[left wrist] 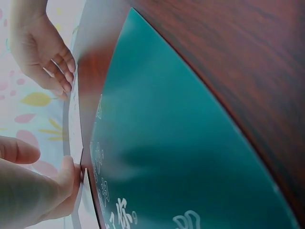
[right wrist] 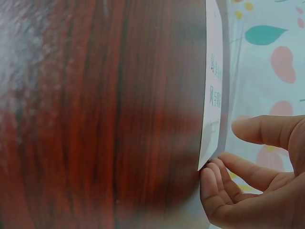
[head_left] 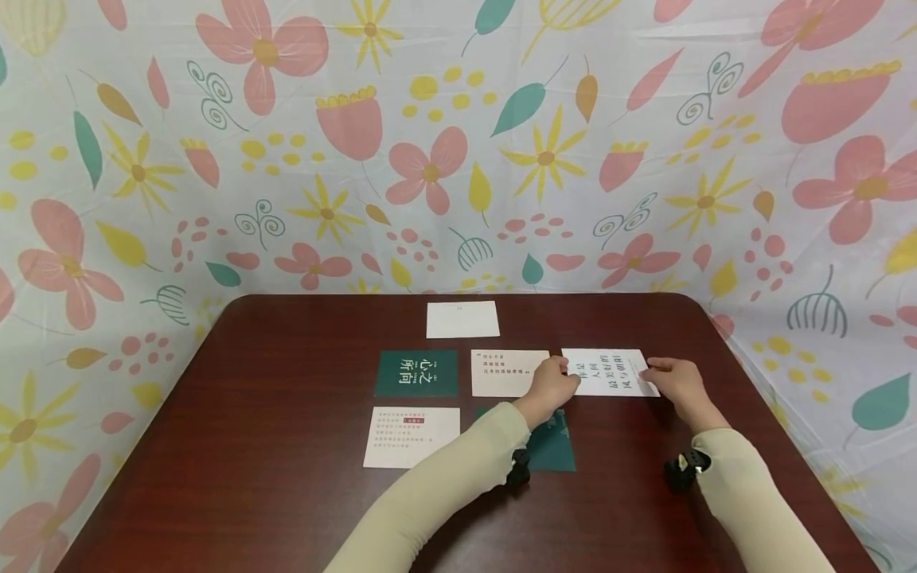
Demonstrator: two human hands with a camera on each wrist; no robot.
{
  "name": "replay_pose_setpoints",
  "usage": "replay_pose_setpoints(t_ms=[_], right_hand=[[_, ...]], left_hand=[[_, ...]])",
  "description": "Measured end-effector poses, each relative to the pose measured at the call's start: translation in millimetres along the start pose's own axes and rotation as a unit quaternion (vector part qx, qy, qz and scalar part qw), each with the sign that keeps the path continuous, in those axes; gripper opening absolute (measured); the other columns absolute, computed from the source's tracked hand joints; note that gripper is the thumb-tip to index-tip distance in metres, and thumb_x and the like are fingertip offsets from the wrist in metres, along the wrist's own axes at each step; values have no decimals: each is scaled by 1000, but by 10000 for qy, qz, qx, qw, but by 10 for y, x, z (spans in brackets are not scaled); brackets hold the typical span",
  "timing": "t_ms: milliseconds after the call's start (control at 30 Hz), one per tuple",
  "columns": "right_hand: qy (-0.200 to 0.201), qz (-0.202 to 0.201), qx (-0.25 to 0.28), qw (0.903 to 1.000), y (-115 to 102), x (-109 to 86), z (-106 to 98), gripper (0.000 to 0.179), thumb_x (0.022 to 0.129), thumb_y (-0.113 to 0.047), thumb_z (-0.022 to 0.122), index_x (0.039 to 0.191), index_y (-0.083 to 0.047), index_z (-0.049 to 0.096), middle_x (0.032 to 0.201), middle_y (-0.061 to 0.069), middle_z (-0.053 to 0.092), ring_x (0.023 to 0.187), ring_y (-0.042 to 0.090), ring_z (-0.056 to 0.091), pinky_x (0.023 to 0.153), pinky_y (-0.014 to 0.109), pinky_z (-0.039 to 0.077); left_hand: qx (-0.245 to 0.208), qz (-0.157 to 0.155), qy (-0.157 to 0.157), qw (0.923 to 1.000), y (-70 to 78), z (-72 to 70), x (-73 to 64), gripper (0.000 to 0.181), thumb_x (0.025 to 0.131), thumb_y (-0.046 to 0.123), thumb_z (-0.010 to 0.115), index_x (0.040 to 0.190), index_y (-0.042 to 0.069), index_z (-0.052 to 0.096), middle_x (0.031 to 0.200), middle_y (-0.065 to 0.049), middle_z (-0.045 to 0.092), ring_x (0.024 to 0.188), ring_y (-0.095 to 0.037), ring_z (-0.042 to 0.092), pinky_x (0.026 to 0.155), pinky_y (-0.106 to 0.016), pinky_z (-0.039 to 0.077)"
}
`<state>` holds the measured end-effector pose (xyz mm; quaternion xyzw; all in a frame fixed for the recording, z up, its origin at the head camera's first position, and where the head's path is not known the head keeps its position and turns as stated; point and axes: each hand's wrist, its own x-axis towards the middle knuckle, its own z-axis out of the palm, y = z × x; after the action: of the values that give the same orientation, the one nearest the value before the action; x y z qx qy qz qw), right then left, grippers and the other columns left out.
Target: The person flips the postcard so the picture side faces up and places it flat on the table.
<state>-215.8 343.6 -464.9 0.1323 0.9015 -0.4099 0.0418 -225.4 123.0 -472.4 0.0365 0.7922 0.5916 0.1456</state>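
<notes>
A white card with dark green lettering point(head_left: 609, 372) lies flat at the right end of a row of cards. My left hand point(head_left: 548, 390) touches its left edge with the fingers, the thumb held apart. At the opposite edge, the fingers of my right hand point(head_left: 677, 388) touch the card's lower right side; the right wrist view shows that thumb raised off it. Left of it lies a cream card with printed lines point(head_left: 501, 383), partly under my left hand. A dark green card point(left wrist: 167, 124) fills much of the left wrist view, partly hidden by my left arm in the head view.
Another green card with white characters point(head_left: 417, 374) lies left in the row. Below it is a cream text card point(head_left: 408, 442). Near the far edge of the brown table point(head_left: 236, 446) lies a nearly blank white card point(head_left: 462, 320). A flowered cloth point(head_left: 458, 159) hangs behind.
</notes>
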Motion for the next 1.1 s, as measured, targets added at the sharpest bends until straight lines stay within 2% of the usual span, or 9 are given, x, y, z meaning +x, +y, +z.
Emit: replay_pose_setpoints(t_ms=[133, 300, 433, 633, 867, 1100], right_hand=[[-24, 36, 28, 10000, -24, -5, -1, 53, 92, -13, 55, 132, 19, 42, 131, 39, 44, 107, 39, 49, 82, 40, 46], [100, -32, 43, 9999, -69, -4, 8, 52, 93, -13, 55, 132, 19, 43, 129, 38, 46, 105, 36, 51, 76, 30, 45], [174, -164, 121, 9996, -166, 1, 32, 51, 94, -14, 53, 132, 18, 44, 129, 37, 47, 106, 36, 51, 77, 31, 46], [121, -378, 370, 9985, -412, 11, 108, 50, 96, -15, 51, 135, 15, 42, 133, 37, 44, 116, 42, 47, 90, 48, 43], [-56, -490, 803, 9955, -724, 58, 286, 48, 99, -15, 48, 140, 10, 40, 141, 33, 38, 124, 44, 43, 93, 49, 42], [-183, -520, 1183, 9914, -1021, 147, 512, 47, 99, -16, 49, 141, 6, 42, 145, 28, 37, 131, 42, 39, 103, 53, 37]], left_hand=[[-172, -32, 5, 9998, 11, -7, -4, 40, 89, 4, 56, 128, -1, 54, 117, -11, 56, 102, -17, 53, 81, -31, 48], [-416, 15, 14, 9991, 59, -67, -32, 40, 90, 3, 56, 130, -1, 54, 110, -8, 57, 95, -16, 53, 77, -31, 48], [-627, 171, -36, 9979, 81, -173, -38, 37, 92, 3, 56, 128, -2, 55, 104, -5, 57, 94, -17, 55, 79, -31, 48], [-807, 301, -10, 9963, 112, -408, 20, 32, 94, 5, 54, 126, 2, 58, 108, -6, 61, 104, -21, 59, 80, -32, 50], [-793, 382, 290, 9957, 102, -740, 127, 27, 96, 6, 54, 122, 4, 61, 109, -10, 64, 95, -18, 61, 78, -26, 52], [-1085, 511, 560, 9912, 65, -1081, 210, 30, 97, 2, 50, 126, -1, 56, 121, -21, 59, 110, -37, 58, 89, -35, 51]])
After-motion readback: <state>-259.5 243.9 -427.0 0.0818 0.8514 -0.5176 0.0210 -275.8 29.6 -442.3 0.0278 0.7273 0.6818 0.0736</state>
